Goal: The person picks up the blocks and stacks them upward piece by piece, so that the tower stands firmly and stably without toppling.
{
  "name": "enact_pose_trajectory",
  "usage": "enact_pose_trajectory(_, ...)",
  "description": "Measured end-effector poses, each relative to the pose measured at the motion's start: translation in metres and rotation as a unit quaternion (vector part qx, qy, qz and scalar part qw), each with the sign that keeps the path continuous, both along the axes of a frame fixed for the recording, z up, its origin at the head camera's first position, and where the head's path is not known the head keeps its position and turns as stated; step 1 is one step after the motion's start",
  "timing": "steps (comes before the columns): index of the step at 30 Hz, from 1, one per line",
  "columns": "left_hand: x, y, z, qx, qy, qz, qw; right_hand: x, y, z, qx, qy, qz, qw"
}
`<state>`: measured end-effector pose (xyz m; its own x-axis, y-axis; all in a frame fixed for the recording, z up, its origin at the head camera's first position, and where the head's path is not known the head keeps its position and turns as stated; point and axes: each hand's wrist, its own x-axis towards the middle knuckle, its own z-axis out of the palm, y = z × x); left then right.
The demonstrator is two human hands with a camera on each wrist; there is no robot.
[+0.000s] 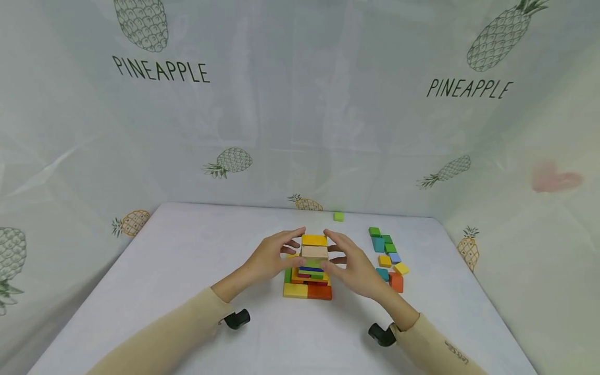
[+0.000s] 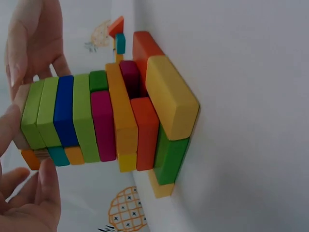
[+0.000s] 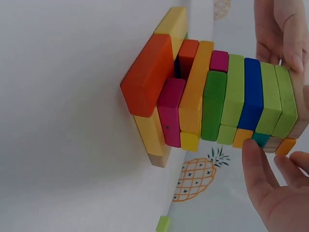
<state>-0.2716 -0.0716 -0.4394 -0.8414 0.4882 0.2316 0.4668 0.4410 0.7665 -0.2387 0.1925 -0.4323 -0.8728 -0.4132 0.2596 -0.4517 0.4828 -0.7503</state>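
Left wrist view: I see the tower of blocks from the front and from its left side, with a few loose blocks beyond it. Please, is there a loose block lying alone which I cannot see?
Observer: Yes, the head view shows a lime block apart from the others, near the back edge of the table.
Operator: Thank you. On the right side of the tower, in the bottom layer, what is behind the orange-red block?
Observer: The right wrist view shows a pale yellow block there.
Operator: And do the loose blocks at the right include a blue one?
Observer: Yes, in the head view a blue block lies among them.
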Motion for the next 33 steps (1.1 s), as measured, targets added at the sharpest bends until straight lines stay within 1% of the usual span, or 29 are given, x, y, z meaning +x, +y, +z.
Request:
enact_pose_trajectory(3,-0.0046,-0.0004,0.0015,-0.001,0.002,-0.014,0.9999,-0.0027,-0.0003,-0.0005,0.003,0.005,0.003,1.0)
enact_pose_trajectory(6,-0.0066,-0.0004,0.0033,-0.004,0.002,-0.022,0.9997,-0.0027,-0.001,-0.0007,0.005,0.013,0.001,0.9999)
enact_pose_trajectory(9,-0.0062,-0.0009,0.0041,-0.005,-0.006,-0.023,0.9997,-0.0024,-0.0009,-0.0014,0.002,0.015,-0.001,0.9999)
enact_pose_trajectory(13,-0.0063,-0.0015,0.0025,-0.009,-0.017,-0.023,0.9996,-0.0034,-0.0002,-0.0038,-0.004,0.011,-0.002,0.9999)
enact_pose_trajectory(20,-0.0073,-0.0018,0.0013,0.003,-0.03,-0.028,0.9992,-0.0044,0.0014,-0.0056,-0.012,-0.028,-0.008,0.9995)
enact_pose_trajectory(25,-0.0073,-0.0014,0.0017,0.003,-0.033,-0.028,0.9991,-0.0059,0.0019,-0.0067,-0.009,-0.022,-0.008,0.9997)
enact_pose_trajectory(33,-0.0061,-0.001,0.0028,-0.022,-0.036,-0.022,0.9989,-0.007,0.002,-0.0076,-0.01,-0.022,-0.006,0.9997)
